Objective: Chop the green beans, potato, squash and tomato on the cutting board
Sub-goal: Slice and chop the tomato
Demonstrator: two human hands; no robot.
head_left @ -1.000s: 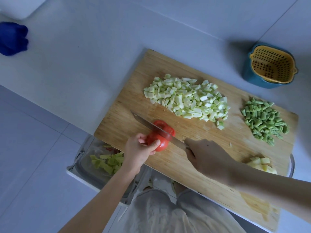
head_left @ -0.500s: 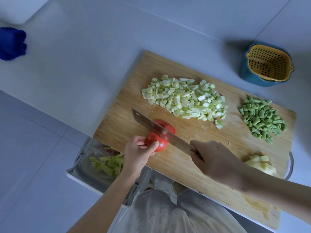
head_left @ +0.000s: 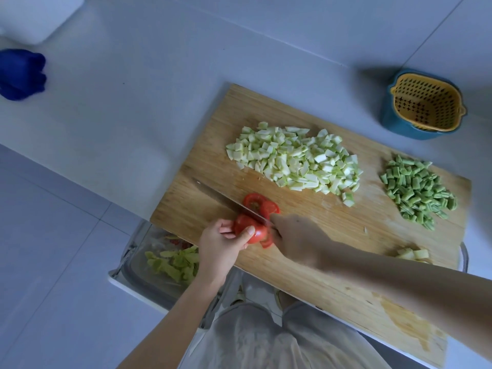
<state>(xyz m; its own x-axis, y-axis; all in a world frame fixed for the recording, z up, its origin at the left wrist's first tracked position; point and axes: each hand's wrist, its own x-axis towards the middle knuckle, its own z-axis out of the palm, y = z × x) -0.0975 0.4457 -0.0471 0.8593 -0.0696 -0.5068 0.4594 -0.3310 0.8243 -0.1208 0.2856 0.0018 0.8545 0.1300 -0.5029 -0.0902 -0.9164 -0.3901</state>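
A wooden cutting board (head_left: pixel 332 235) lies on the white counter. My left hand (head_left: pixel 223 243) grips a red tomato (head_left: pixel 249 229) near the board's front left edge. My right hand (head_left: pixel 295 235) holds a knife (head_left: pixel 226 199) whose blade runs through the tomato; cut slices (head_left: pixel 262 205) lie beyond the blade. Chopped squash (head_left: pixel 295 161) is heaped at the board's middle back. Chopped green beans (head_left: pixel 418 191) lie at its right. Pale potato pieces (head_left: pixel 414 254) show beside my right forearm, partly hidden.
A yellow strainer in a blue bowl (head_left: pixel 423 107) stands at the back right. A blue cloth (head_left: pixel 21 73) lies far left. Below the counter edge, a bin (head_left: pixel 149 265) holds green peelings. The board overhangs the counter's front edge.
The knife came down through the tomato and my right hand slid left toward it. A further slice now lies beyond the blade. My left hand stays on the tomato.
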